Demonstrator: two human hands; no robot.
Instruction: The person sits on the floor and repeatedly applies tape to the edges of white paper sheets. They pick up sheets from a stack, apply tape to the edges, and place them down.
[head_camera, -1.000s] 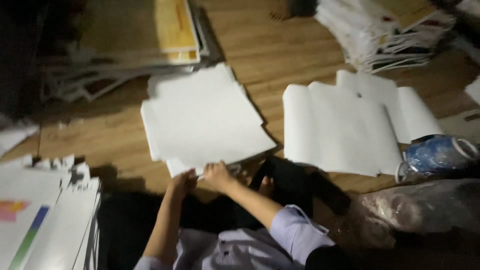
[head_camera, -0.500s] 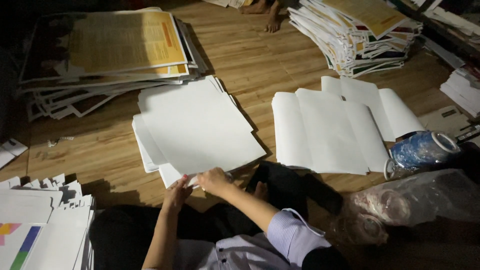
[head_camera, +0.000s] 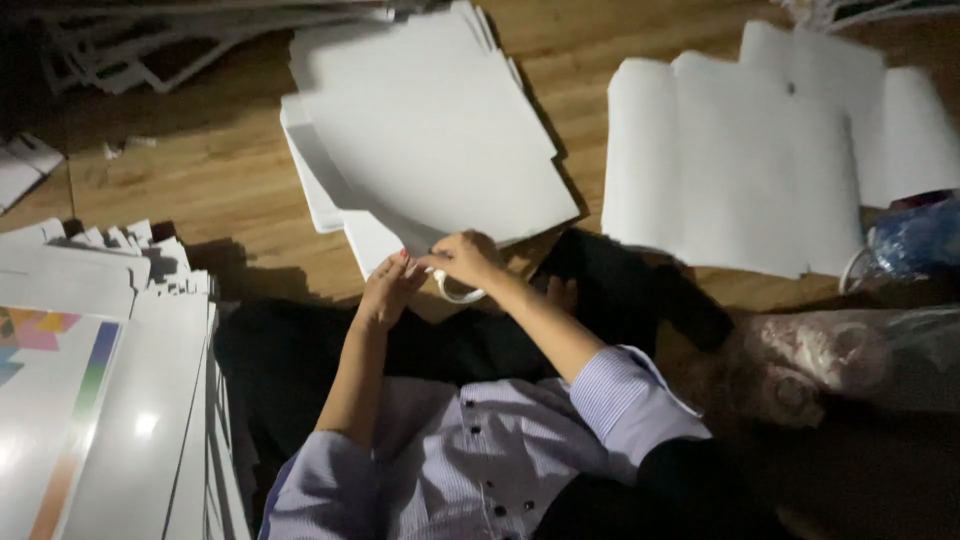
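A loose stack of large white sheets lies on the wooden floor in front of me. Both hands meet at its near corner. My left hand pinches the edge of the top sheet with its fingertips. My right hand is closed over the same corner and holds a small white ring, which looks like a roll of tape; most of the ring is hidden under the fingers. My legs in dark trousers are folded beneath the hands.
A second spread of white sheets lies to the right. Stacked glossy boards with colour patches stand at my left. A blue-and-white bundle and a clear plastic bag sit at the right.
The view has dropped and closed in on the white stack, so the printed piles at the back are out of sight. Both hands stay at the stack's near corner.
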